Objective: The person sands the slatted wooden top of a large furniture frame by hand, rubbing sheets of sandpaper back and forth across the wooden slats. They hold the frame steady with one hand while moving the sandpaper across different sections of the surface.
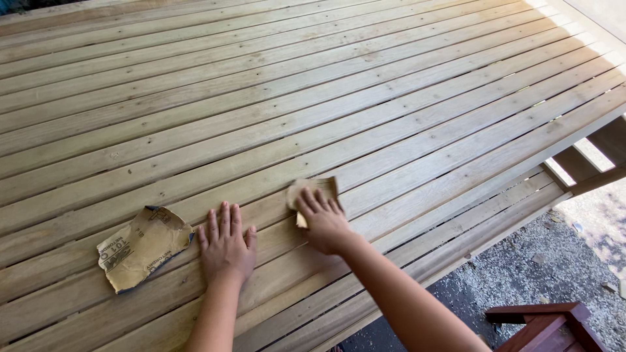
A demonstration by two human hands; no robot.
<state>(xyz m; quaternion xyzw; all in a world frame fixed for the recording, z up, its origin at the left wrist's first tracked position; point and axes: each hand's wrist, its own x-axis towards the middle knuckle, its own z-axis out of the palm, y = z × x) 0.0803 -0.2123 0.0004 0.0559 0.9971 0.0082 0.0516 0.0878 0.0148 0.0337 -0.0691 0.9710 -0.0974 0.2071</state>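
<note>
the right hand (pixel 324 221) presses a folded sandpaper (pixel 313 190) flat on the slats (pixel 365 98), fingers spread over it, a flat press more than a grip. the left hand (pixel 226 242) lies open on the wood just beside it, holding nothing, steadying. for good work, i'd judge it best to rub along the grain, one slat at a time, with even pressure and the paper kept flat. a spare sheet (pixel 143 246) lies crumpled left of the left hand. the surface is pale bare timber with narrow gaps. outdoors: gravel (pixel 521 274) below, a reddish stool (pixel 548 322) at lower right.
</note>
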